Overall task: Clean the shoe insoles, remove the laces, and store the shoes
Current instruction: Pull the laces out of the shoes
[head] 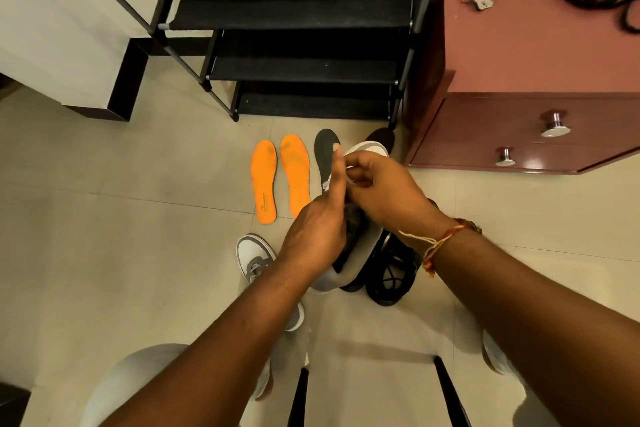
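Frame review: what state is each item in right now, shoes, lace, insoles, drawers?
Held shoe: lifted, gripped by left hand.
Lace: pinched by right hand.
Orange insoles: out, flat on floor, side by side.
Dark insole: out, on floor.
Second white shoe: on floor, laced.
Black shoes: on floor, laced.
Drawers: shut.

Red-orange thread bracelet [446, 236], light grey trousers [138, 374]

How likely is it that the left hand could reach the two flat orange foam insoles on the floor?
Probably yes, once freed. The orange insoles lie on the tile floor beyond the left hand with nothing between, but it grips the grey and white sneaker while the right hand pinches its white lace.
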`<state>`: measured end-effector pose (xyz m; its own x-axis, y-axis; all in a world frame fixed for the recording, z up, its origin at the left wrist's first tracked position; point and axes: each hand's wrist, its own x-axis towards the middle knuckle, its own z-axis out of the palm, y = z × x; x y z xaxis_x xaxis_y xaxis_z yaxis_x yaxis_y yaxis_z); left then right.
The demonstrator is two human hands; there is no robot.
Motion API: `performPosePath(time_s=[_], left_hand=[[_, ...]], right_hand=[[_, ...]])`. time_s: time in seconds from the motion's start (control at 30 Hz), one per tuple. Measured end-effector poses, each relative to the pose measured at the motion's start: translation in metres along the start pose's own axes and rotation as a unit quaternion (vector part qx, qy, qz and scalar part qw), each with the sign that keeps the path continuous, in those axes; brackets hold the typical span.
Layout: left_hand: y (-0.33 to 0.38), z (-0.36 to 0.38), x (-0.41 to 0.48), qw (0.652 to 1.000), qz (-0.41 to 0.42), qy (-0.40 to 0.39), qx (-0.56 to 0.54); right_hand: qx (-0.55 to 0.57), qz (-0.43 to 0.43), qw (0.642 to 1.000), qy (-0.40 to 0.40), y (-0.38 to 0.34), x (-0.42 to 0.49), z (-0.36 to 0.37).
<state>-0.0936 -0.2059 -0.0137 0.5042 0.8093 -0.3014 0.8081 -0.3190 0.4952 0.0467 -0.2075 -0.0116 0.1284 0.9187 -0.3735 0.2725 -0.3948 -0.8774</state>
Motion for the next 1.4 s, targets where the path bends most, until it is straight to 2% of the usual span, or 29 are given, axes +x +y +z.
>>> performPosePath(time_s=[0.23,0.43,0.57,0.7,0.8,0.87,1.03,1.3,1.37,1.4], left_hand=[[0.001,0.000,-0.001,0.999,0.031,-0.005,0.017],[0.004,-0.005,-0.002,1.000,0.021,-0.008,0.007],[0.003,-0.006,-0.002,1.000,0.012,-0.008,-0.006],[0.001,-0.010,0.000,1.000,-0.005,0.013,-0.023],[-0.005,-0.012,0.002,0.999,-0.013,0.029,-0.037],[-0.009,-0.012,0.003,0.997,-0.017,0.046,-0.054],[-0.018,-0.015,0.007,0.991,-0.070,0.073,-0.090],[-0.020,-0.015,0.009,0.970,-0.172,0.122,-0.122],[-0.021,-0.015,0.009,0.964,-0.182,0.138,-0.135],[-0.021,-0.015,0.010,0.962,-0.185,0.144,-0.141]], right_hand=[[-0.002,0.003,0.999,0.032,0.000,-0.002,-0.003],[0.017,0.013,0.997,0.076,0.001,0.000,-0.004],[0.077,0.053,0.993,0.075,-0.006,-0.003,-0.004],[0.221,0.169,0.959,0.050,-0.017,-0.004,-0.009],[0.334,0.211,0.918,0.019,-0.023,-0.003,-0.015],[0.381,0.211,0.900,0.014,-0.026,0.000,-0.019],[0.399,0.181,0.899,0.016,-0.039,-0.002,-0.031],[0.536,0.158,0.829,-0.021,-0.049,-0.013,-0.032],[0.523,0.167,0.834,-0.057,-0.048,-0.018,-0.025],[0.493,0.171,0.849,-0.081,-0.045,-0.020,-0.019]])
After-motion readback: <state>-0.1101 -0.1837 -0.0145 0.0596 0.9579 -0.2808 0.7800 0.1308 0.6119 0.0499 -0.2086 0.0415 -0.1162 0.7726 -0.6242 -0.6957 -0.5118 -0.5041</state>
